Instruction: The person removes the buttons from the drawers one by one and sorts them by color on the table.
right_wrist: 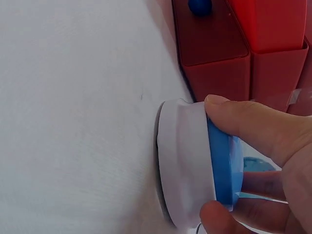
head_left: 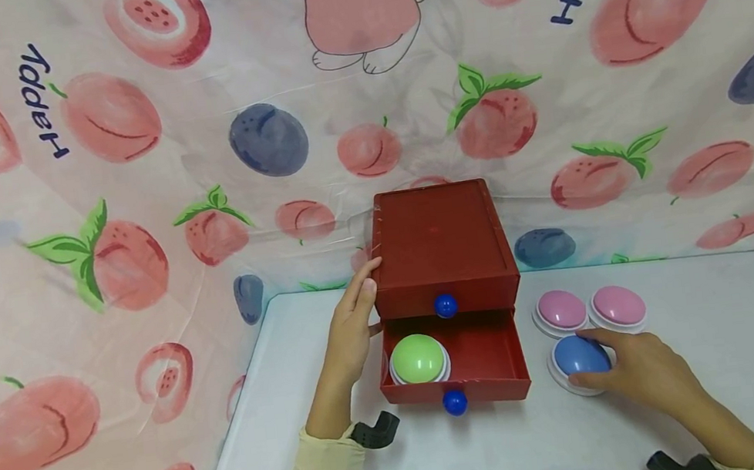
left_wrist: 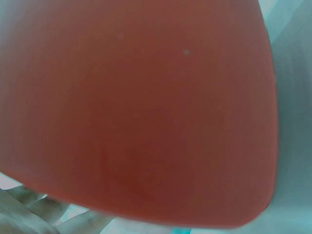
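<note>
My right hand (head_left: 637, 368) grips a blue button (head_left: 581, 357) with a white base, thumb on one side and fingers on the other. In the right wrist view the thumb and a fingertip press at the white rim, and the base sits at the tabletop. A red two-drawer box (head_left: 444, 247) stands to the left, its lower drawer (head_left: 483, 343) pulled out and its upper one closed. A green button (head_left: 419, 359) lies in the left part of that drawer. My left hand (head_left: 349, 331) rests against the box's left side, fingers extended; the box hides part of it.
Two pink buttons (head_left: 562, 310) on white bases stand right of the box, just behind the blue one. Blue knobs (head_left: 455, 403) stick out from the drawer fronts. A fruit-print cloth (head_left: 361, 97) hangs behind the white table (head_left: 279, 355).
</note>
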A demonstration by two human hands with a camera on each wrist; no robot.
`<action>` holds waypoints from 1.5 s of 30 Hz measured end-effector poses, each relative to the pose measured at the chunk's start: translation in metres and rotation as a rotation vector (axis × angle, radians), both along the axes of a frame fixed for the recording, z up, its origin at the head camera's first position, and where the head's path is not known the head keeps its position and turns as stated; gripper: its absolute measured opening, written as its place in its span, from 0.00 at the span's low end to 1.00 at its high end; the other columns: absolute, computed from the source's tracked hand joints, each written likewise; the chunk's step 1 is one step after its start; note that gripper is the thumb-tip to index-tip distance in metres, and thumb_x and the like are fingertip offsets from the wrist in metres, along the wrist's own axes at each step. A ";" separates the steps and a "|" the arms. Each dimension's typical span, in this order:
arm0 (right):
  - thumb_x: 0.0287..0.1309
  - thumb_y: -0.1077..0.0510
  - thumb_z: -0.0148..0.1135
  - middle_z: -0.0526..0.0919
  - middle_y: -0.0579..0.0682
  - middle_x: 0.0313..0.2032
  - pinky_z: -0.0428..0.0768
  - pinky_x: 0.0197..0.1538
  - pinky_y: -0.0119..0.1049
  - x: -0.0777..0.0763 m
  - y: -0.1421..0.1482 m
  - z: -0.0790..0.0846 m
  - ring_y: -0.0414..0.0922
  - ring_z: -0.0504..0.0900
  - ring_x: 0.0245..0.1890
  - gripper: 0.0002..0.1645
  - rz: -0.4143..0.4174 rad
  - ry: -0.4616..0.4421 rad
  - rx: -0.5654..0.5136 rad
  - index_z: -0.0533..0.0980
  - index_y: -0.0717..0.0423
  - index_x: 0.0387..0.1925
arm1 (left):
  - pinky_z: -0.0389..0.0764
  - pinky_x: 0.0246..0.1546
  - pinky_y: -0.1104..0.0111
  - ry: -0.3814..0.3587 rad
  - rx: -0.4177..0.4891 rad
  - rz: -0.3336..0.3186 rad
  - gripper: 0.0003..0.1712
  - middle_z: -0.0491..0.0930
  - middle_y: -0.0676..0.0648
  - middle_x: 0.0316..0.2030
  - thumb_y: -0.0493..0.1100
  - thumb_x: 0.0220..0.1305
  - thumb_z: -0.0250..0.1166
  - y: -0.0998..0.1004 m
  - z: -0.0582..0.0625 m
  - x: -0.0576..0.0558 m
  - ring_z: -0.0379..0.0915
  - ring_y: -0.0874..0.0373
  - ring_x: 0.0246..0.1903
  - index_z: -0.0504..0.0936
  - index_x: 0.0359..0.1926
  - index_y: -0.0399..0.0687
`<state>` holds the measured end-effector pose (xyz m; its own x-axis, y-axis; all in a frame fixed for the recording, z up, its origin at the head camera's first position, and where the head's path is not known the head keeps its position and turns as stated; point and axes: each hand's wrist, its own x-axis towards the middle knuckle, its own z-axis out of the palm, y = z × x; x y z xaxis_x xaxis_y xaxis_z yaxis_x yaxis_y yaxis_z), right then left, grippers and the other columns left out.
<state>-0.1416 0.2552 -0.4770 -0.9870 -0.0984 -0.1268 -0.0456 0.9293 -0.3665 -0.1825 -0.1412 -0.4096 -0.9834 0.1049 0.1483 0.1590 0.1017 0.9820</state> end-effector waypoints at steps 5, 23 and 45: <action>0.36 0.23 0.77 0.80 0.72 0.55 0.83 0.41 0.66 -0.002 0.000 0.001 0.68 0.80 0.49 0.60 0.005 -0.017 -0.004 0.75 0.56 0.65 | 0.77 0.56 0.34 -0.001 0.004 0.003 0.25 0.65 0.51 0.74 0.63 0.78 0.49 -0.001 0.000 -0.001 0.63 0.43 0.72 0.68 0.72 0.75; 0.36 0.27 0.79 0.87 0.63 0.43 0.84 0.34 0.56 0.000 -0.005 0.017 0.58 0.82 0.39 0.57 0.014 0.020 -0.007 0.77 0.53 0.64 | 0.76 0.56 0.33 0.010 0.003 -0.002 0.26 0.64 0.50 0.74 0.62 0.78 0.49 -0.001 0.001 -0.001 0.62 0.42 0.72 0.67 0.73 0.74; 0.45 0.36 0.80 0.72 0.32 0.17 0.69 0.19 0.28 0.028 -0.093 0.086 0.31 0.69 0.18 0.33 0.149 0.422 -0.279 0.85 0.43 0.52 | 0.77 0.56 0.34 0.010 -0.004 -0.004 0.25 0.65 0.50 0.73 0.62 0.78 0.49 0.000 0.001 0.001 0.64 0.42 0.70 0.67 0.73 0.74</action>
<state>-0.1138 0.1618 -0.3907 -0.9195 -0.2146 0.3293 -0.3664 0.7711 -0.5207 -0.1820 -0.1414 -0.4091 -0.9815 0.1091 0.1575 0.1689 0.1048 0.9800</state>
